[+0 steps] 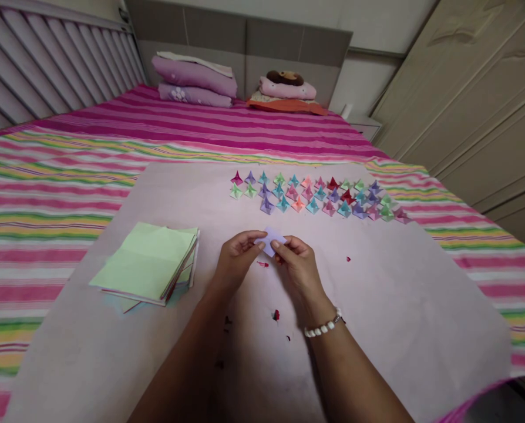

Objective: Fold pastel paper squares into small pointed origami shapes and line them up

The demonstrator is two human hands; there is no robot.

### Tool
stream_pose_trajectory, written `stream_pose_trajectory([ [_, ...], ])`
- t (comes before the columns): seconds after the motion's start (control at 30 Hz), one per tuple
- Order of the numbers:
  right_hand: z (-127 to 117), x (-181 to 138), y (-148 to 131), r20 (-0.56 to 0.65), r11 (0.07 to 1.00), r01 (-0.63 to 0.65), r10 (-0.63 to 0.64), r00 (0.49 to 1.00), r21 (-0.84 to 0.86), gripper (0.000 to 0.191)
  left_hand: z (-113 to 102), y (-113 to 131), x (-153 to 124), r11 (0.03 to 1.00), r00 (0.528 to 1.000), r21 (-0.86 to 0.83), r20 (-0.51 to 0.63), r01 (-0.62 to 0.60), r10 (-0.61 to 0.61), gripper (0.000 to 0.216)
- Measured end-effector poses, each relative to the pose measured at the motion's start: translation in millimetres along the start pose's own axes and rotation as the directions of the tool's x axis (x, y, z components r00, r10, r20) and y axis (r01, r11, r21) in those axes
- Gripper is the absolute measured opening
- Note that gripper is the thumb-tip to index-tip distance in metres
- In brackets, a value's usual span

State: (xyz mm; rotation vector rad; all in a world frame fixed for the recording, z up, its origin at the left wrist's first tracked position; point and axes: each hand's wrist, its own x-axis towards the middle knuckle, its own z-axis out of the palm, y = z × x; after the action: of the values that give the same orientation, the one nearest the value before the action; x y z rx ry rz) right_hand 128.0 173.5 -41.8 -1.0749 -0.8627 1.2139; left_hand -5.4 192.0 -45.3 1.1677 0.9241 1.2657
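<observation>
A small folded piece of lavender paper (270, 239) is held up over the pale sheet between both hands. My left hand (239, 255) pinches its left corner between thumb and fingers. On the opposite side, my right hand (296, 257) grips the right edge, thumb on the front face; a white bead bracelet circles that wrist. Beyond the hands stand rows of small folded paper shapes (292, 192) in purple, teal, green, pink and red. To the left lies a stack of square paper (145, 261) with light green on top.
Small red scraps (276, 315) and dark bits lie on the pale sheet (377, 329) near my forearms. The sheet covers a striped bed (33, 235). Folded purple bedding (196, 82) and a pink pile (288, 89) rest by the headboard. Wardrobe doors (478, 111) stand at right.
</observation>
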Motion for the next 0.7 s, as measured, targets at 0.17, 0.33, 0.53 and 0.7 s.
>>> stream_pose_trajectory([
  [0.17,-1.6,2.4,1.5,-0.014,0.999,0.014,-0.014,1.0,0.041,0.024,-0.9,-2.6,0.1,0.996,1.0,0.088,-0.016,0.025,-0.024,0.034],
  [0.33,-1.4,4.1,1.1,0.003,0.994,0.055,-0.056,0.998,0.098,0.031,-2.7,-7.2,1.2,0.991,0.997,0.116,0.005,0.07,-0.071,0.034],
  [0.53,-2.8,3.2,2.8,0.041,0.994,0.106,-0.105,0.994,-0.022,0.034,-3.4,-6.0,1.7,0.988,1.0,0.153,-0.011,-0.013,0.014,0.018],
  [0.7,-1.2,1.1,1.9,0.021,0.983,0.156,-0.155,0.988,-0.096,0.015,-0.5,0.6,-0.6,0.992,0.991,-0.046,0.061,0.119,-0.117,0.024],
])
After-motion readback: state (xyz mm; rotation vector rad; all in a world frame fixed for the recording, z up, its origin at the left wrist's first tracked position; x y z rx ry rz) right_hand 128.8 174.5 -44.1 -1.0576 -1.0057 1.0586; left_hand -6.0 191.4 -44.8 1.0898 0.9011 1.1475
